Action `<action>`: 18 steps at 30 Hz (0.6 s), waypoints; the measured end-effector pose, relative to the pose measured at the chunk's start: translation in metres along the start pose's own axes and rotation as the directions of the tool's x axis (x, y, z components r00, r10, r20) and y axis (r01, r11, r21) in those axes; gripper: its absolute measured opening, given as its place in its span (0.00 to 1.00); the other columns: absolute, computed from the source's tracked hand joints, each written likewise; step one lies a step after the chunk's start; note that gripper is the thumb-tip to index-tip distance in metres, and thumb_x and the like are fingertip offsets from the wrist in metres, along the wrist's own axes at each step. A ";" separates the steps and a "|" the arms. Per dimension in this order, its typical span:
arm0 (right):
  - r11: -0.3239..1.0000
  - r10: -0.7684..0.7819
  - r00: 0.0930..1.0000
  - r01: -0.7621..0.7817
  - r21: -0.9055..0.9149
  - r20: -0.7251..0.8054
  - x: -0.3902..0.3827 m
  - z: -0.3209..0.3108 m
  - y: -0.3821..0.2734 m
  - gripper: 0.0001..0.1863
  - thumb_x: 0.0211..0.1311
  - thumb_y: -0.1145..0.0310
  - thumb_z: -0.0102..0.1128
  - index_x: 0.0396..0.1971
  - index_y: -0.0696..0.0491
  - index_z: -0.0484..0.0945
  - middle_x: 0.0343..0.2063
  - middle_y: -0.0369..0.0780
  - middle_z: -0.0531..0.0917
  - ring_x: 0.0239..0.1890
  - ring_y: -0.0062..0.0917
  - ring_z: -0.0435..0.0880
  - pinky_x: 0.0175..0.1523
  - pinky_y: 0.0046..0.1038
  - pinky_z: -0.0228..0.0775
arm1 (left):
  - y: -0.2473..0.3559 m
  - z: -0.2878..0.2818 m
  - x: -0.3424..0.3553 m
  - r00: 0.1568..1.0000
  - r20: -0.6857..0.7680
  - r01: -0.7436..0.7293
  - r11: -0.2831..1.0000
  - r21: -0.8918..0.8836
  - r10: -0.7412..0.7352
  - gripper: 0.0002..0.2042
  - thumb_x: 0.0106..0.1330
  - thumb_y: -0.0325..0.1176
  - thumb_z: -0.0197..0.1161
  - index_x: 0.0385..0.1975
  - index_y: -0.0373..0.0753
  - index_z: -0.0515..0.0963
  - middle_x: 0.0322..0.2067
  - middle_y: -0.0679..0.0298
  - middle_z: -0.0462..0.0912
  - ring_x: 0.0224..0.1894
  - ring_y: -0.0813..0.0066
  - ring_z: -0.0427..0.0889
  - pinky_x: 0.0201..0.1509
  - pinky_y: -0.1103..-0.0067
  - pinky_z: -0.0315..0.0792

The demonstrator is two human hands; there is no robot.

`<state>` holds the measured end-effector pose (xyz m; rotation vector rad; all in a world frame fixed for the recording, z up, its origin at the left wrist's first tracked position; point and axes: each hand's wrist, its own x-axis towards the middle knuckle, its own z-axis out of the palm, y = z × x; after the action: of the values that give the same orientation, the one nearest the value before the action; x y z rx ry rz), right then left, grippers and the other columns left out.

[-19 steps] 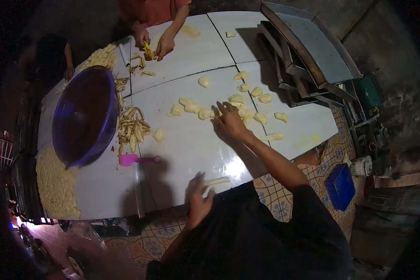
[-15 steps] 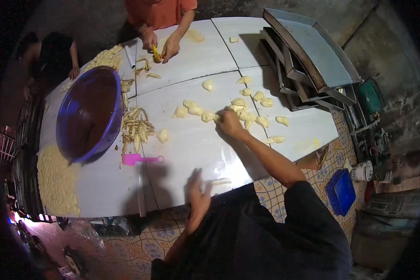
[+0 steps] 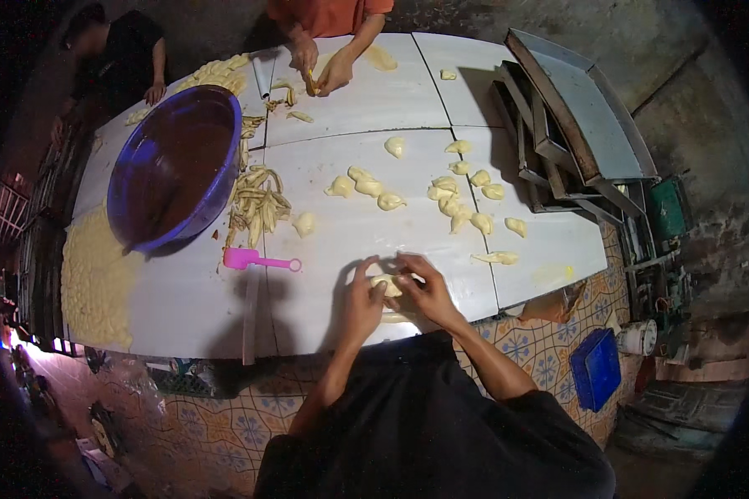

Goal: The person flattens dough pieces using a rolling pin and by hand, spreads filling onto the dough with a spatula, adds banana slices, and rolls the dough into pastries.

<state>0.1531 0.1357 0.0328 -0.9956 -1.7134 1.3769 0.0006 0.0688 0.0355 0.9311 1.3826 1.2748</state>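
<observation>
Cream-coloured dough piece (image 3: 387, 287) held between left hand (image 3: 364, 304) and right hand (image 3: 432, 298); edges partly hidden.

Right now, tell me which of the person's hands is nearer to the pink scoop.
Left. The left hand is to the right of the pink scoop, lower in the picture; the right hand is farther right, beyond the left. Both hold one dough piece.

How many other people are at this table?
2: a person in orange across the table, and a person in black at the far left, beyond the purple basin. Others may be hidden.
</observation>
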 end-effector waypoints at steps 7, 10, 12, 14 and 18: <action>0.926 -0.122 0.992 0.124 -0.355 0.030 0.000 0.011 0.019 0.15 0.66 0.78 0.56 0.51 0.62 0.79 0.51 0.55 0.81 0.50 0.50 0.83 0.56 0.41 0.77 | -0.057 -0.025 0.009 0.794 -0.436 -0.150 0.832 0.533 0.423 0.28 0.60 0.28 0.72 0.59 0.31 0.68 0.49 0.48 0.77 0.49 0.48 0.76 0.54 0.63 0.72; 0.691 -0.313 0.893 0.448 -0.567 0.323 -0.014 -0.007 0.030 0.26 0.61 0.78 0.61 0.61 0.63 0.71 0.62 0.54 0.75 0.67 0.47 0.72 0.69 0.42 0.68 | -0.036 -0.037 -0.006 0.865 -0.024 -0.380 0.686 0.620 0.500 0.30 0.62 0.28 0.68 0.64 0.33 0.65 0.60 0.45 0.74 0.60 0.41 0.74 0.61 0.61 0.72; 0.546 -0.190 0.840 0.520 -0.656 0.508 -0.017 0.000 0.038 0.31 0.58 0.68 0.63 0.63 0.61 0.70 0.67 0.51 0.70 0.72 0.43 0.65 0.74 0.41 0.60 | -0.001 -0.019 -0.013 0.929 0.329 -0.365 0.576 0.732 0.171 0.37 0.70 0.43 0.61 0.73 0.31 0.53 0.70 0.40 0.63 0.72 0.41 0.61 0.77 0.56 0.52; 0.424 -0.171 0.800 0.587 -0.690 0.575 -0.003 0.000 0.040 0.37 0.57 0.59 0.62 0.67 0.59 0.67 0.70 0.49 0.67 0.76 0.40 0.58 0.77 0.45 0.52 | -0.013 -0.012 -0.007 0.917 0.384 -0.392 0.433 0.812 0.110 0.43 0.70 0.50 0.61 0.74 0.27 0.48 0.70 0.39 0.61 0.74 0.42 0.58 0.77 0.50 0.47; 0.317 -0.002 0.833 0.525 -0.790 0.553 0.001 -0.009 0.024 0.38 0.60 0.56 0.58 0.70 0.53 0.65 0.73 0.43 0.64 0.78 0.37 0.53 0.79 0.49 0.42 | -0.012 -0.010 -0.006 0.926 0.360 -0.378 0.270 0.886 0.116 0.42 0.69 0.54 0.59 0.73 0.28 0.54 0.71 0.41 0.61 0.73 0.51 0.61 0.74 0.49 0.50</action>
<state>0.1639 0.1433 0.0108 -0.8235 -3.0303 0.2295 -0.0071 0.0593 0.0243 2.1339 1.8442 0.3360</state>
